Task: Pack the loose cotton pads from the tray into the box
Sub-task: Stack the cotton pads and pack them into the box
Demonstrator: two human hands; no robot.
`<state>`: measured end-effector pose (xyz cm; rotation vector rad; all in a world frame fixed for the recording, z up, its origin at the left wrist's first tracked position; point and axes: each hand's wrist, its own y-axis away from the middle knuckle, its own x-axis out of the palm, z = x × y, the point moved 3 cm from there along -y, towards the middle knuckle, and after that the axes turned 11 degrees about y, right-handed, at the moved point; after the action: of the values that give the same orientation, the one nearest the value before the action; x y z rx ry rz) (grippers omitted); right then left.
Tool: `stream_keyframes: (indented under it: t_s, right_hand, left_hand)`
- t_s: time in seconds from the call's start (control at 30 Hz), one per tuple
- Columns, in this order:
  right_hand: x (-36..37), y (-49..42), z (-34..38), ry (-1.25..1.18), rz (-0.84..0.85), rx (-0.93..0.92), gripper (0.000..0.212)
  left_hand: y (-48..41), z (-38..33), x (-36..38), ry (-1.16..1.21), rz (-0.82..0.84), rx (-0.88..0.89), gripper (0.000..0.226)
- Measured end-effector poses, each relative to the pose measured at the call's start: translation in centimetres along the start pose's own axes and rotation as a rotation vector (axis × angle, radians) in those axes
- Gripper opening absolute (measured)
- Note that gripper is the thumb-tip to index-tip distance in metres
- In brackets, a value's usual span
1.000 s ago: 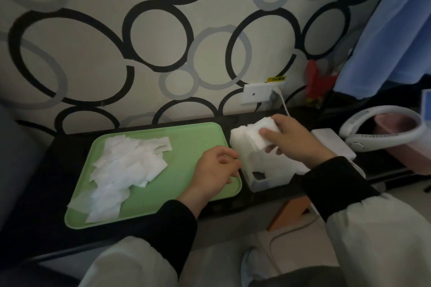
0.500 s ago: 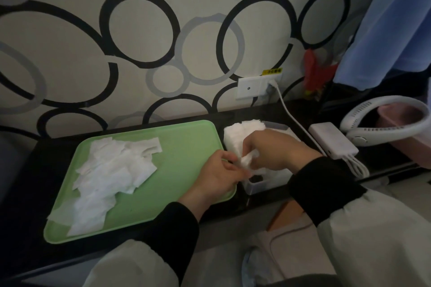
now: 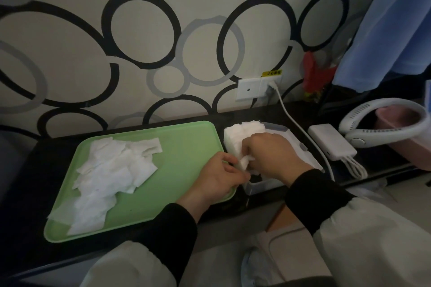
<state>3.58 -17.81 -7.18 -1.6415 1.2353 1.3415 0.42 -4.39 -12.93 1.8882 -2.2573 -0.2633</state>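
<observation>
A green tray (image 3: 186,147) lies on the dark counter with several loose white cotton pads (image 3: 114,170) heaped on its left half. To its right stands a clear box (image 3: 300,147), a stack of pads (image 3: 242,129) filling its far end. My right hand (image 3: 272,156) is over the box's near end, fingers curled on a bent pad (image 3: 245,162). My left hand (image 3: 219,177) rests at the tray's right corner, and its fingertips pinch the same pad from the left.
A white cable (image 3: 293,121) runs from the wall socket (image 3: 256,87) past the box's right side. A white charger block (image 3: 331,141), a white neck fan (image 3: 382,109) and a pink container (image 3: 405,144) sit further right. Blue cloth (image 3: 391,30) hangs at top right.
My right hand came down from the top of the pad stack to the box's near end. My left hand moved right to meet it on the pad. The view shifted slightly.
</observation>
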Motion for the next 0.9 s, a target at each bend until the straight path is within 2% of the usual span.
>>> stream_keyframes:
  t_s: [0.23, 0.43, 0.6, 0.73, 0.9]
  right_hand:
    - [0.3, 0.5, -1.8, -0.170, 0.047, 0.078, 0.036]
    - [-2.2, 0.8, -0.3, -0.170, -0.159, 0.098, 0.031]
    - [-4.1, -0.1, 4.8, -0.205, -0.216, -0.004, 0.019]
    - [-4.7, -1.2, 10.4, -0.383, -0.149, -0.113, 0.016]
    - [-3.6, -2.6, 16.8, -0.564, -0.040, -0.230, 0.009]
  left_hand:
    - [1.1, -0.8, -1.7, -0.054, -0.026, 0.007, 0.035]
    - [2.5, -1.3, -5.1, -0.093, -0.090, 0.016, 0.030]
    - [4.3, -1.8, -9.5, -0.184, -0.164, 0.062, 0.020]
    - [6.5, -2.0, -14.4, -0.416, -0.272, 0.115, 0.012]
    - [9.2, -1.9, -19.6, -0.560, -0.454, 0.135, 0.021]
